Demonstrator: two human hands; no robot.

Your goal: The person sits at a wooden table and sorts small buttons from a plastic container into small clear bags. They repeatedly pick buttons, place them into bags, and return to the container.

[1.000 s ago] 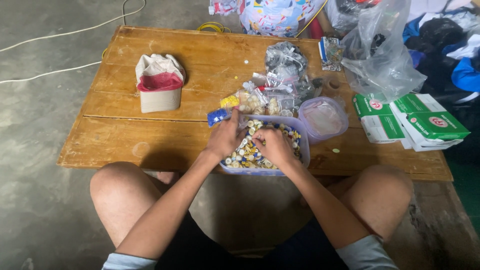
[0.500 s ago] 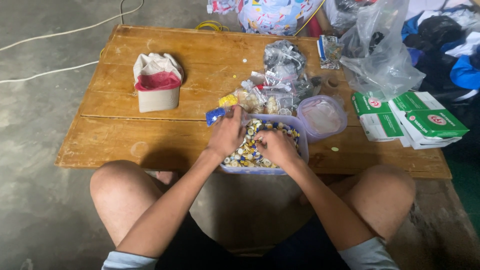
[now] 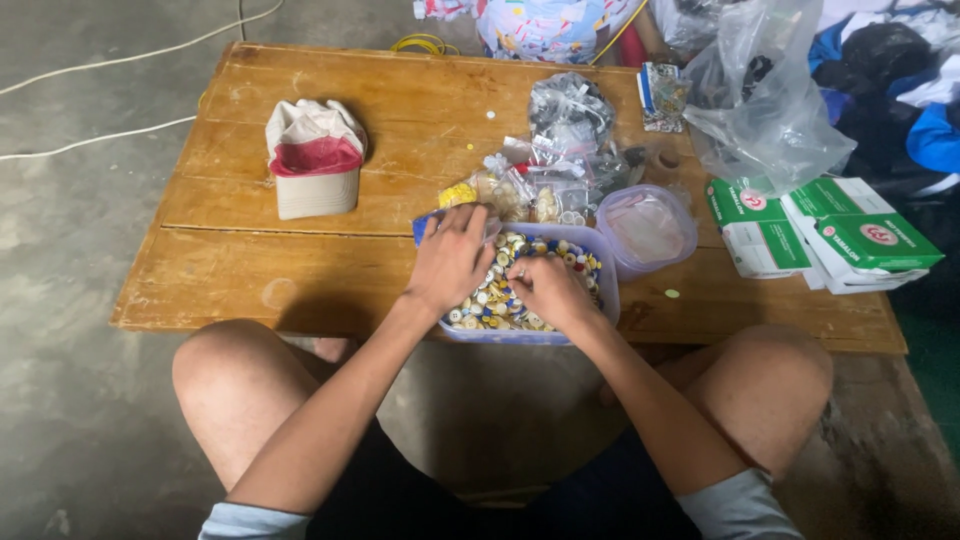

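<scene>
Both hands are down in the tub (image 3: 604, 262) of buttons (image 3: 492, 300) at the near edge of the wooden worktop (image 3: 300, 260). Left hand (image 3: 450, 262) lies spread flat over the pile, while right hand (image 3: 548, 290) is curled with fingertips pinched, can't tell on what. A lidded tub (image 3: 648, 228) sits just right, cap (image 3: 314, 158) well off left.

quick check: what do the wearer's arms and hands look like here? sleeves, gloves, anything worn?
Both arms are bare from the short sleeves down. The sleeves are light blue-grey, with only their hems in view at the bottom edge. The left hand and right hand are bare too: no gloves, and no watch, ring or band that I can make out.
</scene>
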